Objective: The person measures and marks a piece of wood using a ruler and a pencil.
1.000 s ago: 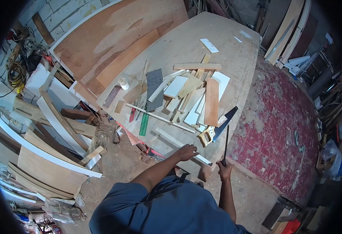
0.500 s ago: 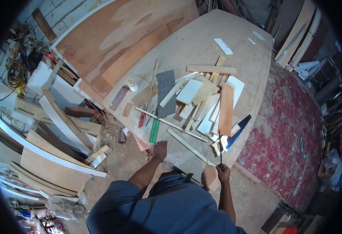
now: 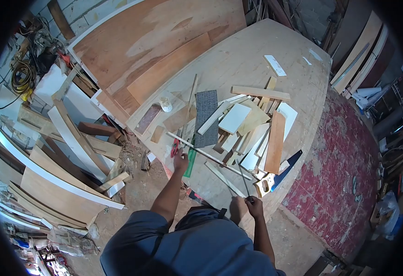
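Note:
My left hand [image 3: 181,162] is over the near left side of the plywood table [image 3: 298,39], its fingers curled at a small red tool [image 3: 174,148]. The exact kind of tool is too small to make out. Beside that hand lies a green strip [image 3: 191,162], partly under a long thin wooden stick [image 3: 210,155]. My right hand [image 3: 255,206] is closed around the end of a thin dark rod [image 3: 244,180], which points away over the table. Close to it are a pale wooden strip [image 3: 224,179] and a handsaw [image 3: 265,185] with a blue blade.
Wood offcuts [image 3: 275,142] are piled mid-table, with a dark grey textured piece [image 3: 206,112] and a small jar [image 3: 165,104] to their left. Large panels [image 3: 132,50] lean at the back left. More boards [image 3: 72,138] crowd the left side. Reddish flooring [image 3: 330,161] lies right.
My left hand has moved forward from the table's near edge to the red tool. My right hand has shifted slightly left and down, and the rod now tilts left. The view has turned slightly.

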Motion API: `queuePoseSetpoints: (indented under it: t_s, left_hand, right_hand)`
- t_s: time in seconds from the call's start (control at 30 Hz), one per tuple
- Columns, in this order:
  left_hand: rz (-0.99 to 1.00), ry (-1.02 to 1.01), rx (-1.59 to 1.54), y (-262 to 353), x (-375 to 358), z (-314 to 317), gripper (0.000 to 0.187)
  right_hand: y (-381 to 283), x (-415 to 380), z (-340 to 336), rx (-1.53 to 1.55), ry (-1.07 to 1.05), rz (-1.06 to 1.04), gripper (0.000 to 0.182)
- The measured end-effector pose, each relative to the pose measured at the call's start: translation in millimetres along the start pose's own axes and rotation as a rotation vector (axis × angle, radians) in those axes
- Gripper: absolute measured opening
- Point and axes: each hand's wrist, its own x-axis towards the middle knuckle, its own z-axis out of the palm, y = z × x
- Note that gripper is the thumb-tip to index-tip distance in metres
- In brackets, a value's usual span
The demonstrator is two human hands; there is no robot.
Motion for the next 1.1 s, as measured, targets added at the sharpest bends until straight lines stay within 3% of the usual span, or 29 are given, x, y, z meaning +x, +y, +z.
queuePoseSetpoints:
  t_s: [0.07,0.13,0.2,0.27,0.33,0.4,0.47,0.5,0.53,0.6,0.67,0.73,0.87,0.9,1.1]
  left_hand:
    - [-0.138,-0.032,-0.253,5.3,18.2,-13.0,0.041]
    - [-0.367,-0.092,-0.27,30.0,41.5,-32.7,0.038]
    - [-0.357,-0.078,-0.234,34.4,75.8,-32.8,0.028]
    - [-0.405,0.066,-0.283,3.3,122.6,-5.6,0.019]
    - [0.192,-0.16,0.457,-37.2,192.3,17.6,0.017]
    - [-0.553,-0.109,-0.873,64.7,204.0,-22.0,0.022]
    - [-0.44,-0.05,-1.002,129.3,202.4,-41.4,0.02]
    - [-0.318,0.02,-1.13,142.3,202.4,-43.6,0.019]
    - [-0.318,0.015,-1.131,122.7,207.0,-30.6,0.019]
    - [-0.204,-0.242,-0.9,59.1,213.5,4.7,0.018]
    - [-0.179,-0.152,-0.597,73.9,153.2,-6.4,0.019]
    - [-0.037,-0.131,-0.261,31.8,114.9,6.2,0.02]
    - [-0.045,0.038,0.026,-1.1,39.7,-5.3,0.02]
    - [-0.19,0.012,-0.067,13.2,25.9,-20.9,0.016]
    - [-0.24,0.253,0.037,-22.6,18.8,-44.9,0.011]
  right_hand:
    - [1.0,0.8,9.0,0.002,-0.006,-0.011,0.014]
    - [-4.8,0.2,12.1,-0.008,-0.013,0.004,0.015]
    - [-1.0,-0.1,17.4,-0.023,-0.038,0.003,0.016]
    - [-4.0,-0.2,18.4,-0.01,-0.048,0.016,0.017]
    - [-11.3,-0.1,16.8,-0.081,-0.066,0.017,0.019]
    - [-10.9,2.5,18.7,-0.104,-0.063,0.0,0.02]
    - [-8.1,2.4,20.1,-0.13,-0.062,-0.013,0.022]
    - [-8.2,3.5,21.7,-0.141,-0.06,-0.023,0.023]
    - [-9.3,4.6,23.1,-0.15,-0.058,-0.036,0.024]
    - [-13.2,5.2,24.7,-0.183,-0.073,-0.025,0.026]
    - [-13.9,3.4,26.1,-0.216,-0.091,-0.008,0.028]
    - [-16.4,3.5,26.7,-0.268,-0.107,0.026,0.031]
    - [-17.3,5.8,28.4,-0.302,-0.095,0.002,0.031]
    - [-16.7,7.1,28.0,-0.292,-0.09,-0.018,0.03]
    - [-20.2,26.5,27.2,-0.373,-0.078,-0.143,0.028]
